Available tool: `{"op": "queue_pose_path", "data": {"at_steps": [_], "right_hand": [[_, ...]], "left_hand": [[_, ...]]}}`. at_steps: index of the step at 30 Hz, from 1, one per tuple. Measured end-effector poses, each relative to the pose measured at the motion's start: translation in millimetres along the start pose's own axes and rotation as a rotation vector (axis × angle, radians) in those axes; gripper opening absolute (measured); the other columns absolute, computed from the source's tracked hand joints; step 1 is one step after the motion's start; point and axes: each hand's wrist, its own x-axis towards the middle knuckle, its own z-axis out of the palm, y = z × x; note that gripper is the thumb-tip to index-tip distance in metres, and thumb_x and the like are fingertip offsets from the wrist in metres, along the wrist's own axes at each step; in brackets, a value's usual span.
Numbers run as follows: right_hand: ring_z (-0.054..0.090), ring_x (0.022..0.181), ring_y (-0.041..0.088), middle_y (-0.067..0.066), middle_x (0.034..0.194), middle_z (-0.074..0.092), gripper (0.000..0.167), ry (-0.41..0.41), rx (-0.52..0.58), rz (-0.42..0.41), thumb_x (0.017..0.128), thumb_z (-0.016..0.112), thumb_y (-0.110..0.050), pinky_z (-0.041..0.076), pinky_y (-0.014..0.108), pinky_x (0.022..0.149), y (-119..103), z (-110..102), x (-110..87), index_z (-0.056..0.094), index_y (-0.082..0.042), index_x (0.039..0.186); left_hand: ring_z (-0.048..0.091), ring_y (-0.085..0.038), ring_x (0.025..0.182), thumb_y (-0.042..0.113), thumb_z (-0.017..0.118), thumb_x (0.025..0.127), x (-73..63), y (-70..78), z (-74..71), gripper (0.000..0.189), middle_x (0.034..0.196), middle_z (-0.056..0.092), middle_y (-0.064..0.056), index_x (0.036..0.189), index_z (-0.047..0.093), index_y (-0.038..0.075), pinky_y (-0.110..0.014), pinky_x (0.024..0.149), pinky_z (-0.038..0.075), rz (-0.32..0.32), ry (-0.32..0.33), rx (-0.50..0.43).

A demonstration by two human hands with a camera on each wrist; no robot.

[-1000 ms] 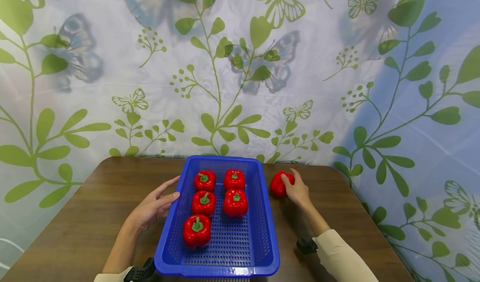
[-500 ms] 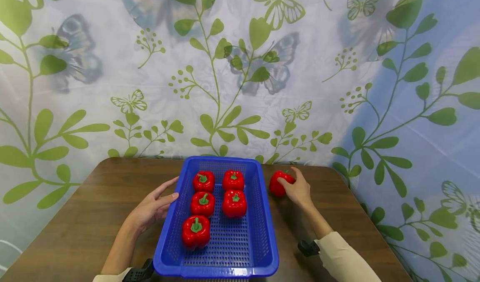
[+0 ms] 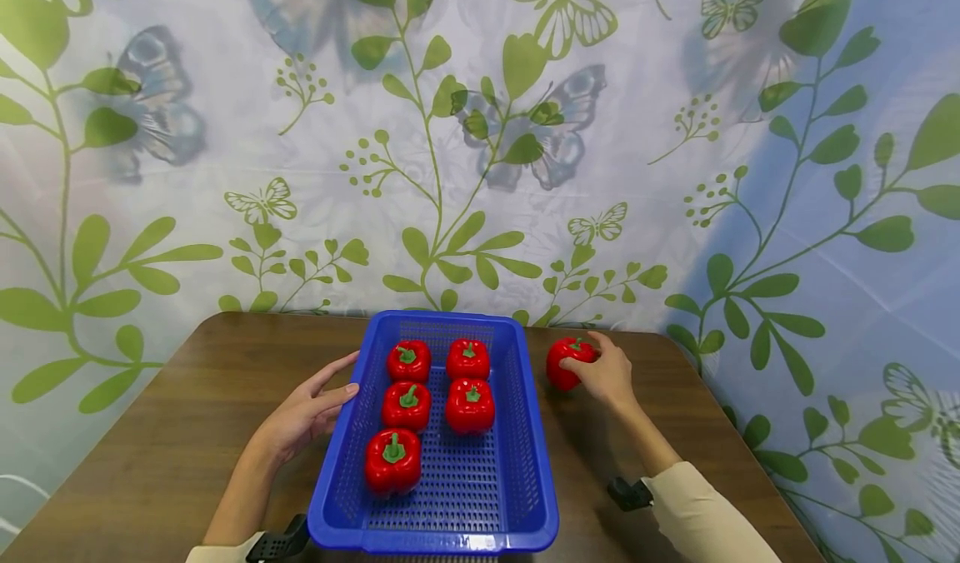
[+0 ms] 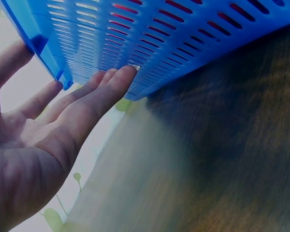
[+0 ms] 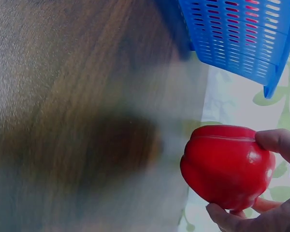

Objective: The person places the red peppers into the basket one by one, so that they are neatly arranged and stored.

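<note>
A red bell pepper (image 3: 567, 365) with a green stem is held in my right hand (image 3: 609, 371), to the right of a blue plastic basket (image 3: 546, 463). In the right wrist view the thumb and fingers grip the bell pepper (image 5: 227, 166) from both sides. My left hand (image 3: 303, 413) rests its fingertips against the basket's left side, fingers mostly straight. From the left wrist view, those fingers touch the slotted wall (image 4: 150, 43) and rim. Inside the basket sit several red bell peppers, three in a left column, such as the front one (image 3: 393, 461), and two on the right.
The brown wooden table (image 3: 150, 430) carries the basket. Behind it hangs a curtain (image 3: 315, 130) printed with green leaves and butterflies. A black wrist strap (image 3: 279, 540) is on the left arm, another dark device (image 3: 630, 494) at the right wrist.
The bell pepper in my right hand has turned more upright, its green stem now showing on top. The right hand has shifted slightly right. My left hand and the basket stay put.
</note>
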Motion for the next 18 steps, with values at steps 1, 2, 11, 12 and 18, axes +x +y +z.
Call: {"op": "queue_pose_path", "data": {"at_steps": [1,2,11,12,18], "right_hand": [[0.040,0.131,0.048,0.031,0.139,0.053,0.073,-0.001,-0.011,-0.005,0.089,0.071,-0.031,0.045,0.063,0.102,-1,-1,-0.3,0.043,-0.005,0.151],[0.041,0.130,0.047,0.031,0.138,0.052,0.072,-0.001,-0.018,-0.006,0.088,0.072,-0.030,0.045,0.063,0.102,-2,-3,-0.5,0.044,-0.004,0.150],[0.040,0.127,0.045,0.030,0.137,0.047,0.071,-0.021,-0.078,-0.029,0.088,0.073,-0.030,0.049,0.061,0.099,-13,-17,-7.6,0.047,-0.002,0.148],[0.040,0.128,0.045,0.029,0.138,0.047,0.070,-0.022,-0.079,-0.033,0.088,0.073,-0.030,0.050,0.060,0.098,-15,-19,-8.7,0.047,-0.002,0.147],[0.043,0.127,0.043,0.028,0.137,0.050,0.069,-0.028,-0.114,-0.070,0.087,0.074,-0.033,0.053,0.058,0.095,-26,-27,-12.1,0.052,0.000,0.143]], "left_hand": [[0.067,-0.037,0.119,0.018,0.049,0.107,-0.3,0.0,0.3,0.065,0.136,0.065,-0.019,0.163,0.015,0.015,-0.049,0.092,0.059,0.001,0.001,0.002],[0.067,-0.037,0.119,0.018,0.049,0.107,-0.5,-0.1,0.6,0.066,0.136,0.065,-0.019,0.163,0.015,0.015,-0.049,0.092,0.059,0.000,0.003,0.004],[0.067,-0.038,0.120,0.019,0.049,0.107,-1.2,-0.8,0.6,0.066,0.138,0.063,-0.020,0.163,0.015,0.016,-0.050,0.092,0.059,-0.001,0.007,0.010],[0.067,-0.038,0.119,0.019,0.049,0.107,-1.2,-1.0,0.4,0.066,0.138,0.063,-0.020,0.163,0.016,0.016,-0.050,0.092,0.059,0.000,0.007,0.012],[0.066,-0.039,0.120,0.018,0.049,0.107,-1.7,-1.3,0.1,0.066,0.138,0.063,-0.020,0.164,0.015,0.018,-0.050,0.093,0.058,0.000,0.003,0.012]]}}
